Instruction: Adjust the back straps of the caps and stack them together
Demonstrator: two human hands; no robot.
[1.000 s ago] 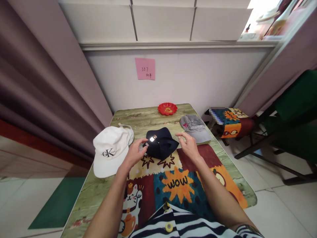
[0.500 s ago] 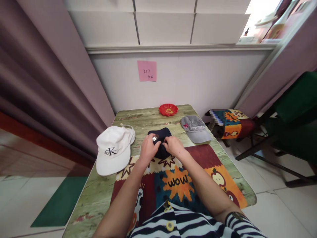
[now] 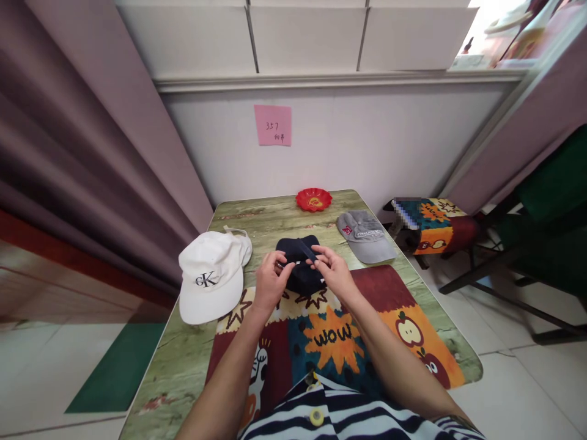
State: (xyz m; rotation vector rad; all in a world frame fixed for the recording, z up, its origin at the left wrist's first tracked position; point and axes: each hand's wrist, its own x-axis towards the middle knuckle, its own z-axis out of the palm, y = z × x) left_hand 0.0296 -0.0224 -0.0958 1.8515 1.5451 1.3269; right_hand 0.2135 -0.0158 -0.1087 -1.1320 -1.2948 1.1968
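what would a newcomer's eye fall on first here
Probably the orange WOW burst on the patterned mat, between the person's forearms. Next might be the bright red dish near the table's far edge and the pink note on the wall behind. Beyond the burst, the left hand and right hand hold a dark cap.

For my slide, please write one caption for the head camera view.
Left hand on a dark cap, right hand pinching its strap, between a white cap and a gray cap.
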